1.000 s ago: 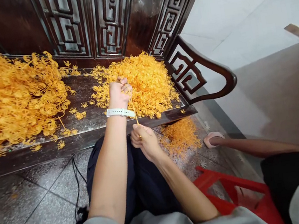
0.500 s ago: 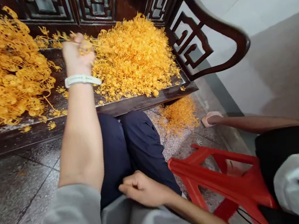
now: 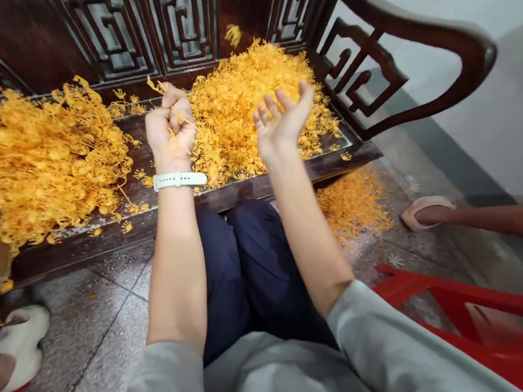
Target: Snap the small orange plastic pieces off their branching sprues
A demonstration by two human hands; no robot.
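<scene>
My left hand (image 3: 170,127), with a white band at the wrist, is closed in a fist round a thin orange plastic sprig (image 3: 176,118) above the dark wooden bench (image 3: 155,201). My right hand (image 3: 282,118) is raised palm up, fingers apart and empty, over the heap of small orange plastic flower pieces (image 3: 249,110). One orange piece (image 3: 233,34) is in the air above that heap. A bigger pile of tangled orange sprigs (image 3: 27,161) lies on the bench to the left.
The bench has a carved back and a curved armrest (image 3: 417,21) on the right. More orange pieces (image 3: 352,202) lie on the floor. A red plastic stool (image 3: 474,322) stands at lower right. Another person's leg and pink slipper (image 3: 426,212) are at right, another foot (image 3: 15,347) at left.
My right hand has come up from my lap and opened over the heap, with a piece now in the air. My left fist has shifted slightly right. The view has tilted up.
</scene>
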